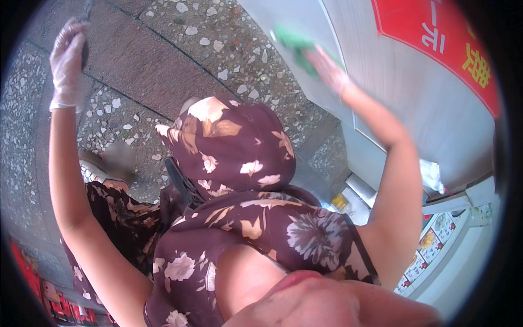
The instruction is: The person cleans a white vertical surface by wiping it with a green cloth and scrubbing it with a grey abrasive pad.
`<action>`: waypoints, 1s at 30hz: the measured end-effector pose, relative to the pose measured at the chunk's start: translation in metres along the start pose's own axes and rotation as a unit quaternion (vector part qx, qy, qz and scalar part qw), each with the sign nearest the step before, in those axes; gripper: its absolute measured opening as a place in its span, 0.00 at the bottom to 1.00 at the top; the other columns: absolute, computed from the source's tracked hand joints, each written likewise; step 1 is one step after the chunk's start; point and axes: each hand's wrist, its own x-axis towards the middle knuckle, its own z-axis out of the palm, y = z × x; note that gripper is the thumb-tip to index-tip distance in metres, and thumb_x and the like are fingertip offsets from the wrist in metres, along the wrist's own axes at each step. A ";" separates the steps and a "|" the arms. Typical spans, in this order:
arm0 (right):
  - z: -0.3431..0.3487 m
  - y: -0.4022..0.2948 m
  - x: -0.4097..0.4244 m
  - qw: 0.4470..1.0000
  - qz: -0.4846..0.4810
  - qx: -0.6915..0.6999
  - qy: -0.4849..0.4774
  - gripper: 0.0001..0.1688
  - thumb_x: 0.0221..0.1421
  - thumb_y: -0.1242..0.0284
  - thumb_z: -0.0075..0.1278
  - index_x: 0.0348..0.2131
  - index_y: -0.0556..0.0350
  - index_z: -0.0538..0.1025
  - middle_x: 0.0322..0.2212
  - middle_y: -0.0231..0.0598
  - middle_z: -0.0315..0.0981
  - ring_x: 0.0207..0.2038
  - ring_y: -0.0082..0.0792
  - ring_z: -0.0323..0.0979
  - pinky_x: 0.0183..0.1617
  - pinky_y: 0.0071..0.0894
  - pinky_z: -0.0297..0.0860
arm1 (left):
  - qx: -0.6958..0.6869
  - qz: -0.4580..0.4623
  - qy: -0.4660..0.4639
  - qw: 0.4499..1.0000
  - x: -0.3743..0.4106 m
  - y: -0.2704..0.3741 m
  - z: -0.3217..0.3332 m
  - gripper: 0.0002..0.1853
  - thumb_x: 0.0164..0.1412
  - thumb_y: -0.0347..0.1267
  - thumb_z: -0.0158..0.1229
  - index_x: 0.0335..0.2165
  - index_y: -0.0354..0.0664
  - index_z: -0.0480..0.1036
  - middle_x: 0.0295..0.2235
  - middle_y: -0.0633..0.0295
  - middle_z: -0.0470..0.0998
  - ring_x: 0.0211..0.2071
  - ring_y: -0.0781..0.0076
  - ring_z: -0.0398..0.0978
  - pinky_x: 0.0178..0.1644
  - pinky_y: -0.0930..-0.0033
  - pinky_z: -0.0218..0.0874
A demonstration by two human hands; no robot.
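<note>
My left hand point(67, 61), in a thin clear plastic glove, is raised at the upper left. It is closed around a slim grey object point(86, 12), whose far end leaves the view; its kind is unclear. My right hand point(325, 67), gloved too and blurred, holds a green cloth point(296, 43) at the pale panel point(302, 18) of a counter front. The cloth looks pressed flat under the fingers, though the blur hides the exact contact.
A red sign with writing point(437, 45) covers the upper panel point(392, 61). White plastic point(431, 175) hangs near my right upper arm, above a picture menu point(429, 241). Below me are stone-chip paving point(229, 45), my shoe point(98, 169) and my floral dress point(237, 151). Red objects point(61, 302) stand lower left.
</note>
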 end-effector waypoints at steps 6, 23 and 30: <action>0.076 -0.183 -0.064 0.956 -0.237 0.086 -0.148 0.37 0.61 0.58 0.33 0.65 0.53 0.51 0.67 0.32 0.40 0.69 0.33 0.32 0.70 0.56 0.23 | 0.286 -0.001 0.035 0.958 -0.037 -0.137 -0.013 0.09 0.53 0.26 0.55 0.33 0.49 0.79 0.54 0.56 0.69 0.56 0.60 0.65 0.60 0.63 0.55; -0.122 0.322 0.288 0.883 0.306 0.123 0.335 0.31 0.56 0.65 0.37 0.58 0.55 0.64 0.62 0.44 0.53 0.64 0.39 0.50 0.69 0.49 0.41 | 0.568 0.014 -0.050 0.822 -0.061 -0.131 0.003 0.22 0.48 0.23 0.58 0.43 0.52 0.69 0.63 0.52 0.53 0.54 0.46 0.64 0.54 0.58 0.64; -0.100 0.194 0.238 0.968 0.185 0.047 0.164 0.32 0.57 0.65 0.37 0.59 0.55 0.62 0.63 0.43 0.49 0.66 0.41 0.44 0.69 0.55 0.36 | 0.570 0.082 -0.020 0.817 -0.061 -0.150 -0.002 0.22 0.47 0.26 0.61 0.43 0.54 0.69 0.62 0.53 0.55 0.50 0.47 0.67 0.49 0.57 0.66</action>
